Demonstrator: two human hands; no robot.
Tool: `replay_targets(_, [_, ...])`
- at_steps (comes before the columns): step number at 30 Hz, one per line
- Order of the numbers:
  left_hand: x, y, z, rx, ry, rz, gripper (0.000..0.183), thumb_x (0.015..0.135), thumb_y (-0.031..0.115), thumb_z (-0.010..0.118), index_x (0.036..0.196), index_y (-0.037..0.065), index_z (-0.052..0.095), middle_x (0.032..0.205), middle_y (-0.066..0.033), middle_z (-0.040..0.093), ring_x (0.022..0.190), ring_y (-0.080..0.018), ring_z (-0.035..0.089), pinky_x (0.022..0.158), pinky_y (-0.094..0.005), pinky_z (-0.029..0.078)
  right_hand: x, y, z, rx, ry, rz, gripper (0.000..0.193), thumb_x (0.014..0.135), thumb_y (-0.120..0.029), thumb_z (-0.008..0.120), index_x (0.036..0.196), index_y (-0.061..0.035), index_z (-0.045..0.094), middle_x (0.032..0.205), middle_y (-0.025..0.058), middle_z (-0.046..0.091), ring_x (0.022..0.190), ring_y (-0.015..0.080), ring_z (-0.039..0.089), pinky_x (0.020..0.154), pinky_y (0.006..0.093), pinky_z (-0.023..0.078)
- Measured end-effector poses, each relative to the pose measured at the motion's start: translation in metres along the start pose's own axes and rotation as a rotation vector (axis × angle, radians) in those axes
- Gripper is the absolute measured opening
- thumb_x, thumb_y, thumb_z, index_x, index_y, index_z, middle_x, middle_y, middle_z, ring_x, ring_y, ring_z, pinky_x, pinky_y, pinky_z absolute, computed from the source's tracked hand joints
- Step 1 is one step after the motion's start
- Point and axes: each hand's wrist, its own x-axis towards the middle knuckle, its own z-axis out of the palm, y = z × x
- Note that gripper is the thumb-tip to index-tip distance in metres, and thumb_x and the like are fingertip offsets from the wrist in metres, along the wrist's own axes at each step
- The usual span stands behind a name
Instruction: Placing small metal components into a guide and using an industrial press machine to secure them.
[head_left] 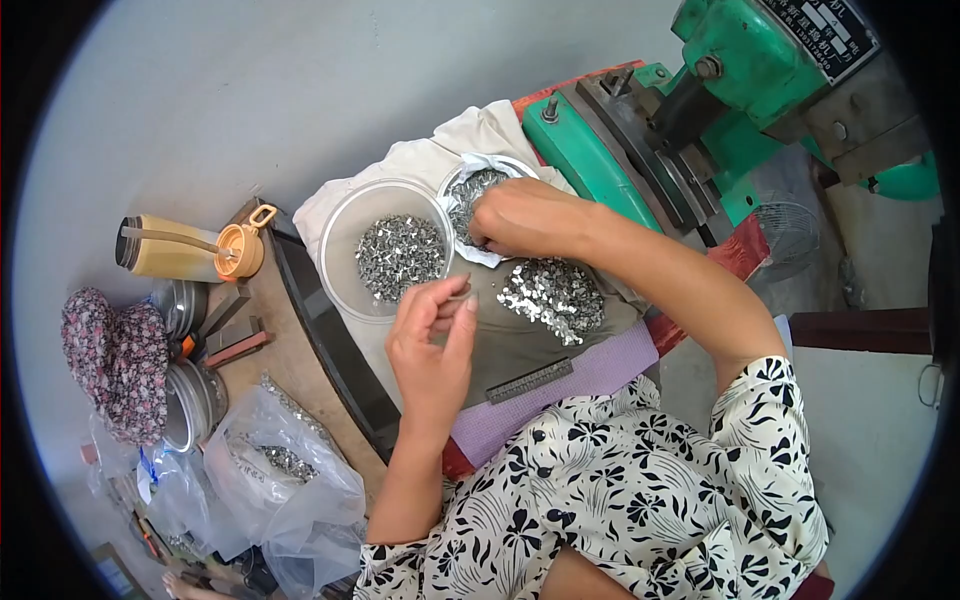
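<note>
Right hand within round white-lined bowl, at small silvery metal parts; fingertips hidden, grip indeterminable; left hand near round translucent plastic tub; fingers curled, pinch unclear.

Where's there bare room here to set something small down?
There's bare gray cloth between the left hand, the metal pile and the ruler. Brown tabletop shows between the bottle, the black bar and the plastic bag. It's crowded at the tub and lined bowl, where the right hand is.
</note>
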Motion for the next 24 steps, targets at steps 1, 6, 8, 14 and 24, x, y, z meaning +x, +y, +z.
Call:
replay_targets(1, [0.004,0.002,-0.001,0.054,0.004,0.048,0.020,0.089,-0.003,0.068,0.109,-0.001,0.069,0.102,-0.0107,0.068,0.083,-0.0150,0.068,0.073,-0.0266,0.056,0.000,0.001,-0.002,0.021,-0.035,0.018,0.008,0.071,-0.008,0.066,0.072,-0.0009,0.070,0.074,0.0239,0.067,0.073,0.0428,0.068,0.068,0.0499,0.054])
replay_targets(6, [0.023,0.011,0.006,0.406,-0.057,0.316,0.024,0.084,-0.002,0.070,0.108,0.001,0.068,0.099,-0.0152,0.067,0.087,-0.0309,0.066,0.079,-0.0394,0.054,-0.002,-0.002,0.000,0.028,-0.024,0.047,0.009,0.071,-0.008,0.069,0.077,-0.0013,0.071,0.075,0.0225,0.068,0.076,0.0411,0.068,0.068,0.0493,0.053])
replay_targets(8, [0.028,0.014,0.009,0.438,-0.073,0.312,0.026,0.082,-0.001,0.070,0.108,0.002,0.068,0.099,-0.0154,0.067,0.091,-0.0355,0.063,0.081,-0.0437,0.050,-0.004,-0.001,0.002,0.025,-0.059,0.098,0.012,0.074,-0.010,0.070,0.083,-0.0012,0.072,0.079,0.0194,0.070,0.080,0.0397,0.068,0.070,0.0482,0.053])
replay_targets(14, [0.054,0.019,0.006,0.608,-0.038,0.414,0.024,0.083,0.001,0.069,0.108,0.001,0.068,0.096,-0.0156,0.068,0.090,-0.0353,0.062,0.080,-0.0443,0.050,-0.019,0.005,-0.004,0.464,0.111,0.311,0.023,0.078,-0.011,0.075,0.098,-0.0008,0.075,0.082,0.0150,0.073,0.072,0.0230,0.069,0.071,0.0358,0.055])
replay_targets(24, [0.076,0.013,0.029,0.356,-0.113,0.121,0.031,0.089,0.004,0.068,0.119,-0.003,0.066,0.102,-0.0170,0.075,0.078,-0.0225,0.072,0.076,-0.0338,0.056,-0.026,0.000,-0.012,1.364,0.355,0.696,0.016,0.088,-0.011,0.076,0.098,0.0004,0.074,0.085,0.0020,0.070,0.069,0.0074,0.059,0.061,0.0222,0.050])
